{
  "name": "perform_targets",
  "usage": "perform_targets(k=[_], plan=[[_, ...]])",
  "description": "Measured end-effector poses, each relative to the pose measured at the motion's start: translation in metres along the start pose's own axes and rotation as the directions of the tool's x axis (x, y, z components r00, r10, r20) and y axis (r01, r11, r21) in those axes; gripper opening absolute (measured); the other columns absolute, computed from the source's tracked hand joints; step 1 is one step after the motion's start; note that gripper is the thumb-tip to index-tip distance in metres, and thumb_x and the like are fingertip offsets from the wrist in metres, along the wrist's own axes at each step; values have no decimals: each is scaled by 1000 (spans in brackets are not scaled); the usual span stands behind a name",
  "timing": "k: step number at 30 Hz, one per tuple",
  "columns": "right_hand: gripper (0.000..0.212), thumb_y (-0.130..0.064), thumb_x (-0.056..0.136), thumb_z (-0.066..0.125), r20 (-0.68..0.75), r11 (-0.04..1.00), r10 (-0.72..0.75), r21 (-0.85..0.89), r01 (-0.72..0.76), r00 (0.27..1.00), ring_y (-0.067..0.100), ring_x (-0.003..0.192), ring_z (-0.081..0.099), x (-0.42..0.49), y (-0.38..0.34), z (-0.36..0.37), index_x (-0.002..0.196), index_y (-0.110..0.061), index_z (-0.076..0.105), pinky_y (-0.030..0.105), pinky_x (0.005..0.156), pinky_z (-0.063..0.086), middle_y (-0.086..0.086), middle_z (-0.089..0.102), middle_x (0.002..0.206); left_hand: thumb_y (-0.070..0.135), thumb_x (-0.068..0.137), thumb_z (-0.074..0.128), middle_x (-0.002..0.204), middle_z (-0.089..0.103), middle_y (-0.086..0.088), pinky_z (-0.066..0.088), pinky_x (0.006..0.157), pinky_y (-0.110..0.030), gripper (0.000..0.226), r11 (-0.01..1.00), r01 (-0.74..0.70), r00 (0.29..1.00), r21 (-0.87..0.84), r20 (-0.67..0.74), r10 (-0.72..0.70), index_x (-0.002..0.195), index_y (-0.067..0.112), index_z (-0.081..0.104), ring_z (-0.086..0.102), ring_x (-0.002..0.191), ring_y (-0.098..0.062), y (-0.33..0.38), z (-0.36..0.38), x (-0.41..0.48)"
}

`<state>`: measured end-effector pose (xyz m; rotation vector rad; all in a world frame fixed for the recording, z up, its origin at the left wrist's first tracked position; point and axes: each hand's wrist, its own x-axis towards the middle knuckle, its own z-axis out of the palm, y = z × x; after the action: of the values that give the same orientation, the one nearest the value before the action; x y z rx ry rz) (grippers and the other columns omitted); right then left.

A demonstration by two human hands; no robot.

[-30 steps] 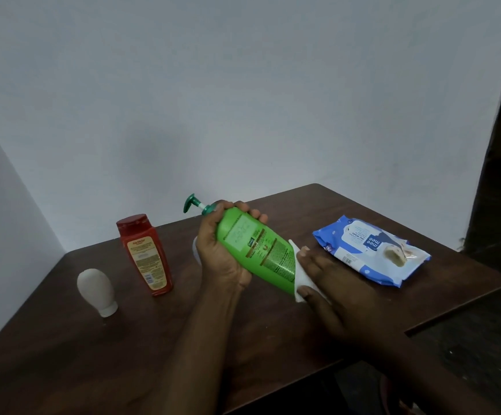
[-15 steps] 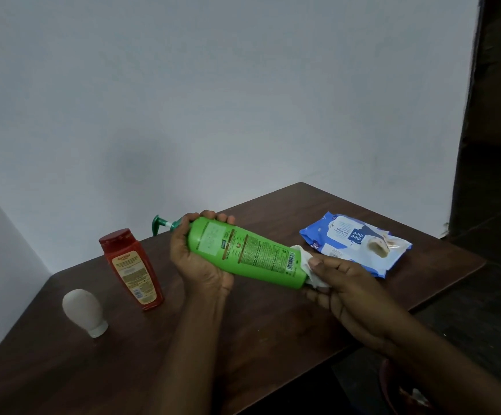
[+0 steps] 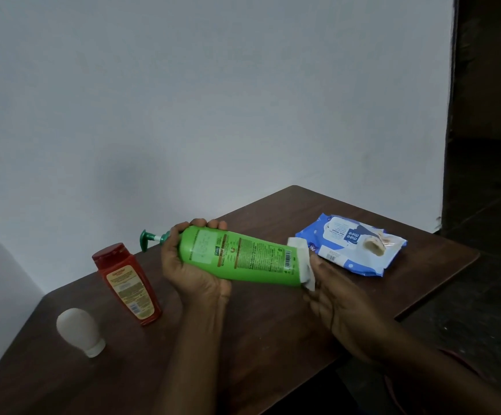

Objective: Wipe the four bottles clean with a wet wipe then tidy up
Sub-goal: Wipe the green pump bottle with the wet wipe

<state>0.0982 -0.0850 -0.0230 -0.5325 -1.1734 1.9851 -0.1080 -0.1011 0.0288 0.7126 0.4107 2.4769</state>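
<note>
Green pump bottle [image 3: 237, 256] is held off the bench [image 3: 243, 339], lying almost level, its dark green pump head [image 3: 146, 238] pointing left and its base to the right, with the printed back label and barcode facing up. The left hand [image 3: 192, 271] has its grip wrapped round the bottle's shoulder end, palm underneath and fingertips curled over the top edge. At the bottle's base the right hand [image 3: 336, 295] holds a white wet wipe [image 3: 304, 262] against the bottom end, its grip closed on the wipe, which folds over the rim there.

Left of the green pump bottle a red bottle [image 3: 128, 284] with a yellowish label stands upright on the bench. Further left of it and nearer the camera a white bottle [image 3: 78, 329] stands on its cap. Just right of the green pump bottle's base and behind it lies a blue and white wet wipes pack [image 3: 354, 244], flat on the bench, its top flap peeled open. A plain pale wall [image 3: 213, 115] rises behind the bottle.
</note>
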Motion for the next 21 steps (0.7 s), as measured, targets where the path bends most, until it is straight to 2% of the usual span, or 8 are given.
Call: perform_targets(k=[3,5,7,9,11,15,18,21], plan=[[76,-55,73,62,24,1000,2,24,-2,1000,5,133,54,-2,0,0,147,-40,51,34,121,33,-18,59,144,28,100,43,81,64,-10,56,79,-42,29,1000,-6,1000,11,-12,6,84,13,62,64,76,-31,-1,1,-1],[65,-55,74,59,31,999,33,24,-34,999,-1,124,58,-4,9,0,137,-42,57,30,117,37,-20,60,141,27,99,43,81,64,-9,56,80,-42,28,999,-31,999,6,-43,32,84,13,63,65,75,-30,4,-1,3],[66,-60,74,56,65,998,64,9,-65,996,-4,118,59,-6,12,2,138,-41,54,25,112,39,-24,62,133,27,98,43,81,64,-9,56,80,-42,28,999,-46,998,4,-47,46,83,14,63,64,75,-30,10,-3,6],[76,-72,83,54,80,998,67,-5,-67,995,2,132,53,-2,8,0,149,-34,47,31,121,32,-20,57,142,27,99,43,81,63,-10,56,80,-42,29,999,-37,998,2,-41,37,82,13,63,64,75,-30,11,-1,6],[80,-77,88,43,88,997,61,36,-65,994,8,141,47,4,0,-1,154,-32,43,37,126,24,-14,54,150,26,98,44,81,62,-10,56,80,-43,29,1000,-17,999,15,-27,18,82,13,63,64,75,-31,7,2,1],[80,-70,87,35,107,980,120,148,-135,987,16,135,56,4,4,-5,152,-24,47,41,126,24,-3,64,141,25,92,50,83,62,-10,55,80,-43,19,997,-44,998,63,38,41,85,11,61,63,77,-30,2,4,-2],[83,-70,92,29,153,958,164,212,-195,974,27,131,60,5,8,-9,143,-12,57,43,123,33,14,66,137,23,93,52,86,63,-13,53,82,-45,16,990,-91,984,104,161,73,90,9,61,63,80,-32,13,7,2],[94,-77,90,36,215,901,193,348,-259,957,39,130,59,13,6,-17,131,3,65,50,113,39,28,59,139,24,87,70,91,61,-20,53,83,-47,25,984,-80,914,161,406,8,98,4,59,61,84,-35,23,28,-3]])
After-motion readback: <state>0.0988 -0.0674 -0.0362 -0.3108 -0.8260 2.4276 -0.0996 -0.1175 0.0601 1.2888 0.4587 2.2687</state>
